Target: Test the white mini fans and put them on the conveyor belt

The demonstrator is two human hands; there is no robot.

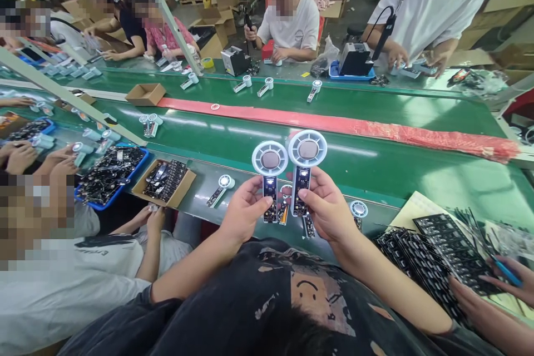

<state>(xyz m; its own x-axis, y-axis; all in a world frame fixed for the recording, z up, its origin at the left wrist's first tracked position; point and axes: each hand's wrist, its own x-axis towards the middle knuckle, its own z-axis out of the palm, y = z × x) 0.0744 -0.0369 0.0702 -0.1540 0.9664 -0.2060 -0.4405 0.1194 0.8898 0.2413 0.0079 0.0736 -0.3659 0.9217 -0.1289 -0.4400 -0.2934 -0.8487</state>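
Note:
My left hand (249, 207) grips a handheld fan (270, 162) by its handle, thumb pressed on the black circuit board. A second handheld fan (307, 150) is in my right hand (327, 203), its thumb also on the board. Both fans stand upright side by side, round pale-blue heads at the top, with a small light showing on each board. Behind and below them, partly hidden by my hands, are more fan parts, one with an orange cylinder (283, 212). Another open fan (217, 190) lies on the bench left of my left hand, and one more fan head (359, 209) is at the right.
A cardboard box (183, 183) and a blue tray (137, 164) hold circuit boards at the left. Board panels (446, 245) lie at the right, near a co-worker's hands. Ahead runs a green conveyor (200, 133) with a red strip (292, 117). Co-workers sit across and beside me.

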